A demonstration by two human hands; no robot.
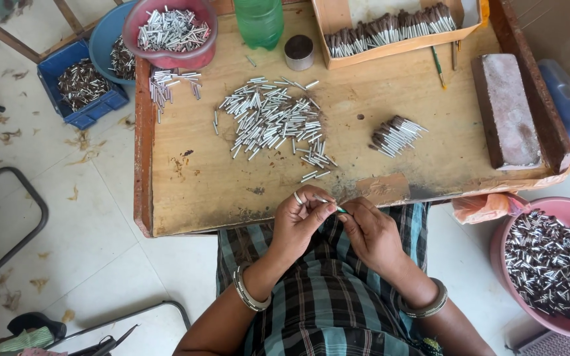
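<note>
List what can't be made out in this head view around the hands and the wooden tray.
- The small stick pinched between left hand and right hand: mostly covered by fingers, too small to tell its ends.
- Green bottle: top cut off by the upper edge.
- Pink basin of tubes: cut by the right edge.

Pink basin [565, 217] cut off at right

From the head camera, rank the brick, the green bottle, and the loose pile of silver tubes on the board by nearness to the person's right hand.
1. Loose pile of silver tubes: mid-board, just up and left of the right hand.
2. Brick: along the board's right edge.
3. Green bottle: at the board's far edge, beside the red bowl.
</note>
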